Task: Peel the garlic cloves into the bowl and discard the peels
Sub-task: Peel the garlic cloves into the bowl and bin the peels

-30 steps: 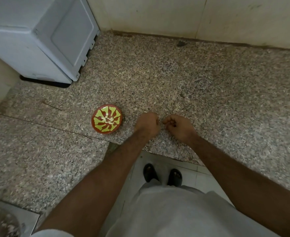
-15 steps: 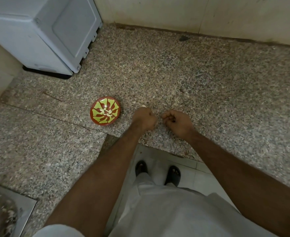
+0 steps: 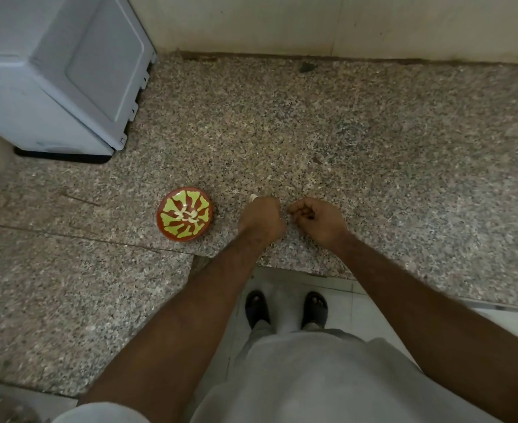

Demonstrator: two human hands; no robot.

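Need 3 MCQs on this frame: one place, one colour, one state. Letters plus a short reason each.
1. The bowl sits:
A left of both hands
B between the hands
C right of both hands

2. Bowl colours:
A blue and white
B red and yellow-green
C plain black

3. Left hand:
A flat on the counter
B curled round a pale garlic piece
C inside the bowl

Key: 1 A, it lies left of the left hand and right hand. 2 B, red with a yellow-green pattern. 3 B, a pale tip shows past its curled fingers.
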